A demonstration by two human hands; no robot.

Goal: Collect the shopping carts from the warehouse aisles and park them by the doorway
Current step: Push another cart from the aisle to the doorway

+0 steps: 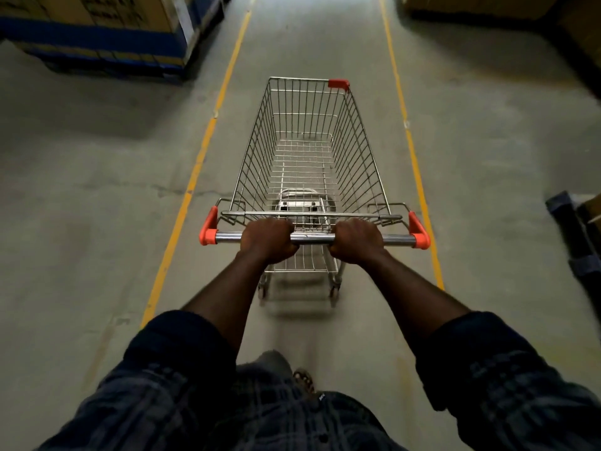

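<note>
A: Since the cart [354, 151] is bare wire with nothing in it, how will it handle?

B: Light and stiff, I'd judge. It should roll at a small push, and an empty one may swing its nose wide in a turn.

A: Where is it?

B: On the floor [97, 206], straight ahead of the person, nose down the aisle. It sits between two yellow lines [195, 170], nearer the right one; the rear right corner is almost over it.

A: And the hands?

B: Both are clenched round the bar [313, 238]. The left hand [268, 240] is just left of middle and the right hand [356, 240] just right of it, with fingers curled over the top. That's the sensible hold; spreading them toward the orange ends would probably steer better.

A: Room to move?

B: The lane ahead looks open. Boxes [97, 34] stand beyond the left line, and more are at far right. A dark object [572, 236] lies at the right edge, near the bar's level but outside the line. No doorway shows.
</note>
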